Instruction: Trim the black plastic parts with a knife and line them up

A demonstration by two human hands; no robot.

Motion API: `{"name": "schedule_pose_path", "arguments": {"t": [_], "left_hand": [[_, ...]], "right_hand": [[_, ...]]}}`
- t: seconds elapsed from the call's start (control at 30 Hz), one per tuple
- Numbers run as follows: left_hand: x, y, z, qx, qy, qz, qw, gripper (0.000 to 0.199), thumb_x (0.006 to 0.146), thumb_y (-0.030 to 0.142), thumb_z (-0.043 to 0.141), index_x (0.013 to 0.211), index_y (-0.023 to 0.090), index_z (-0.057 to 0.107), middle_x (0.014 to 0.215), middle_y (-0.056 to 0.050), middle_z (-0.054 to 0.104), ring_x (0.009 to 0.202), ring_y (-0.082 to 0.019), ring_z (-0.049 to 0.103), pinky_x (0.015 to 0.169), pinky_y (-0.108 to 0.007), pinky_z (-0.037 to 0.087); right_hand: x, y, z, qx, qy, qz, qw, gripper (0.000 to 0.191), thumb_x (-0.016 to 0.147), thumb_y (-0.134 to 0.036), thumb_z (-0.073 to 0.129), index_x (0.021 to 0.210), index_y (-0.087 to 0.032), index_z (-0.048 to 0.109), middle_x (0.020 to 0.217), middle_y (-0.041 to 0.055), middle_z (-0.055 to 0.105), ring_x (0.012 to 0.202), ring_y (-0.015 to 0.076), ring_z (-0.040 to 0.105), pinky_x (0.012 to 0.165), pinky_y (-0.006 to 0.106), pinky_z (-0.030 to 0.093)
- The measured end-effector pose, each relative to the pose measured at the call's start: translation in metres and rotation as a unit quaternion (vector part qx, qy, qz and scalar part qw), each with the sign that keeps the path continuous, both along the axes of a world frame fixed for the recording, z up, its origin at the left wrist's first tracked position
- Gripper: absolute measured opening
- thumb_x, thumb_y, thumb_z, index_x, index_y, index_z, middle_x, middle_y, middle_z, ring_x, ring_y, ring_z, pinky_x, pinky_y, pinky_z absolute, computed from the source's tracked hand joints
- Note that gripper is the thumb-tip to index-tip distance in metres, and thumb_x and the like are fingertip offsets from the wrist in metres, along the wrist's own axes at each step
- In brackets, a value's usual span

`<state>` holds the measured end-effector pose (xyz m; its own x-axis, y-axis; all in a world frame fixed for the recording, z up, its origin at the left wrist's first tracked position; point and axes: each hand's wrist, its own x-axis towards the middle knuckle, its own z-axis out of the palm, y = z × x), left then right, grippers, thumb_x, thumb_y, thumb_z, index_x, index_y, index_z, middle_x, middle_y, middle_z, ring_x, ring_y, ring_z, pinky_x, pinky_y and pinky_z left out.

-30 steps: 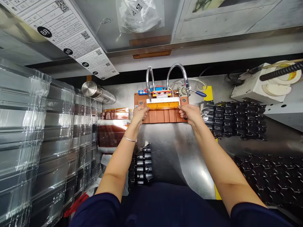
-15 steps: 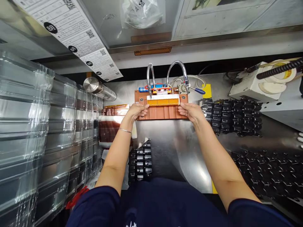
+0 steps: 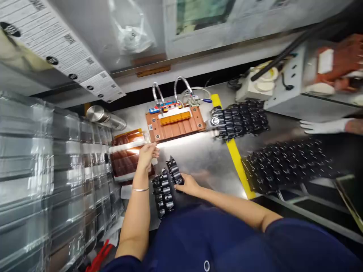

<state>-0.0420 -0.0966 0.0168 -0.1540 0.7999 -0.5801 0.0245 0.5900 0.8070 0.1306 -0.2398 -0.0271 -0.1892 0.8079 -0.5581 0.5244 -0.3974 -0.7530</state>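
My right hand (image 3: 187, 185) grips the lower end of a black scalloped plastic strip (image 3: 174, 170), which is tilted just right of a row of similar black strips (image 3: 163, 194). My left hand (image 3: 148, 155), fingers curled together, is by the front left corner of the brown fixture (image 3: 176, 130) and beside a stack of reddish-brown film sheets (image 3: 120, 160). Whatever those fingers hold, if anything, is hidden. On the fixture, an orange strip (image 3: 176, 118) lies along a white block, with neither hand touching it.
A steel flask (image 3: 106, 118) stands at the back left, beside stacked clear plastic trays (image 3: 56, 170). More black strips (image 3: 241, 120) lie right of the fixture, near yellow tape (image 3: 237, 162). Another person's gloved hand (image 3: 323, 126) is at the far right.
Both hands have left the orange strip on the fixture. My right hand has come down and taken a black strip; my left has moved to the fixture's front left. The view has turned right.
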Motion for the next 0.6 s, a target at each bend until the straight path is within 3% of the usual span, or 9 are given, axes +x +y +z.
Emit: {"name": "schedule_pose_path", "arguments": {"t": [0.07, 0.13, 0.23, 0.3, 0.37, 0.43, 0.5, 0.6], "left_hand": [[-0.004, -0.006, 0.0, 0.039, 0.028, -0.005, 0.999, 0.035, 0.071, 0.046, 0.069, 0.073, 0.013, 0.058, 0.061, -0.002, 0.061, 0.046, -0.009, 0.055, 0.045, -0.02, 0.046], [-0.006, -0.009, -0.001, 0.092, 0.069, 0.011, 0.993, 0.036, 0.073, 0.048, 0.066, 0.078, 0.013, 0.06, 0.068, -0.004, 0.064, 0.057, -0.012, 0.06, 0.052, -0.023, 0.05], [0.001, -0.008, 0.0, 0.194, 0.153, 0.043, 0.968, 0.033, 0.078, 0.046, 0.063, 0.091, 0.016, 0.064, 0.095, -0.009, 0.068, 0.092, -0.02, 0.065, 0.082, -0.035, 0.054], [0.012, -0.004, -0.002, 0.319, 0.244, 0.0, 0.916, 0.029, 0.083, 0.041, 0.062, 0.098, 0.017, 0.066, 0.107, -0.011, 0.068, 0.108, -0.023, 0.061, 0.099, -0.043, 0.046], [0.026, 0.002, -0.008, 0.441, 0.334, -0.11, 0.826, 0.026, 0.086, 0.037, 0.061, 0.101, 0.018, 0.067, 0.11, -0.013, 0.069, 0.11, -0.025, 0.061, 0.102, -0.047, 0.043], [0.039, 0.008, -0.017, 0.472, 0.4, -0.209, 0.757, 0.025, 0.088, 0.035, 0.061, 0.105, 0.018, 0.068, 0.114, -0.013, 0.069, 0.11, -0.027, 0.061, 0.101, -0.049, 0.042], [0.05, 0.014, -0.027, 0.447, 0.45, -0.273, 0.723, 0.024, 0.089, 0.031, 0.06, 0.109, 0.018, 0.067, 0.119, -0.015, 0.067, 0.113, -0.029, 0.06, 0.102, -0.052, 0.041], [0.057, 0.027, -0.039, 0.414, 0.474, -0.314, 0.711, 0.024, 0.09, 0.026, 0.058, 0.112, 0.019, 0.066, 0.122, -0.014, 0.066, 0.115, -0.029, 0.059, 0.102, -0.052, 0.04]], "right_hand": [[0.02, 0.02, 0.003, 0.047, -0.024, 0.005, 0.999, 0.025, 0.071, -0.024, 0.069, 0.094, -0.012, 0.068, 0.08, 0.0033, 0.071, 0.078, 0.0191, 0.067, 0.076, 0.031, 0.054], [0.042, 0.046, 0.012, 0.101, -0.05, 0.017, 0.994, 0.021, 0.076, -0.023, 0.064, 0.094, -0.013, 0.069, 0.077, 0.0023, 0.071, 0.074, 0.0172, 0.066, 0.073, 0.029, 0.054], [0.07, 0.091, 0.029, 0.196, -0.088, 0.052, 0.975, 0.036, 0.077, -0.023, 0.063, 0.112, -0.016, 0.067, 0.102, 0.0058, 0.072, 0.093, 0.0201, 0.067, 0.086, 0.033, 0.053], [0.081, 0.123, 0.035, 0.265, -0.113, 0.077, 0.954, 0.045, 0.08, -0.02, 0.059, 0.124, -0.017, 0.062, 0.127, 0.0094, 0.063, 0.118, 0.023, 0.058, 0.104, 0.039, 0.045], [0.086, 0.149, 0.034, 0.322, -0.133, 0.103, 0.932, 0.042, 0.085, -0.016, 0.052, 0.126, -0.017, 0.061, 0.137, 0.0102, 0.057, 0.132, 0.0231, 0.048, 0.115, 0.045, 0.033], [0.087, 0.167, 0.026, 0.363, -0.152, 0.123, 0.911, 0.039, 0.089, -0.015, 0.045, 0.123, -0.017, 0.062, 0.136, 0.0111, 0.057, 0.134, 0.0239, 0.045, 0.117, 0.051, 0.028], [0.087, 0.174, 0.015, 0.39, -0.174, 0.135, 0.894, 0.037, 0.092, -0.016, 0.041, 0.121, -0.017, 0.064, 0.134, 0.0125, 0.059, 0.132, 0.0259, 0.046, 0.114, 0.055, 0.029], [0.093, 0.176, 0.002, 0.413, -0.205, 0.148, 0.875, 0.033, 0.093, -0.022, 0.043, 0.117, -0.017, 0.065, 0.132, 0.0125, 0.06, 0.13, 0.0277, 0.048, 0.11, 0.055, 0.035]]}}
